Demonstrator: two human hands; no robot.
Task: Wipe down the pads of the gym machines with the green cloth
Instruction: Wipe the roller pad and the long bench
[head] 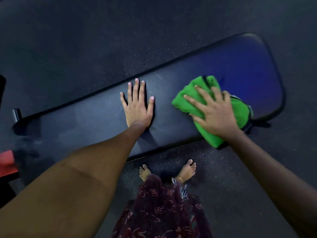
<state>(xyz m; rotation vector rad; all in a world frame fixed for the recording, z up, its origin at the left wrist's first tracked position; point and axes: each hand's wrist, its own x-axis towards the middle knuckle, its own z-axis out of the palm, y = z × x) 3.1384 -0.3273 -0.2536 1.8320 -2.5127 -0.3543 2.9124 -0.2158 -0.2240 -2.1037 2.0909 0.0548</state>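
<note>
A long black bench pad (85,117) runs across the view from lower left to upper right. My left hand (138,107) lies flat on its middle, palm down, fingers spread, holding nothing. The green cloth (193,98), bunched up, sits on the pad's right part, reaching its near edge. My right hand (216,114) presses down on top of the cloth with fingers spread over it. Part of the cloth is hidden under that hand.
Dark speckled rubber floor (120,40) surrounds the bench. My bare feet (187,169) stand just in front of the pad's near edge. A red piece of equipment (6,162) shows at the left edge, and a black bench fitting (16,114) sticks out at the pad's left end.
</note>
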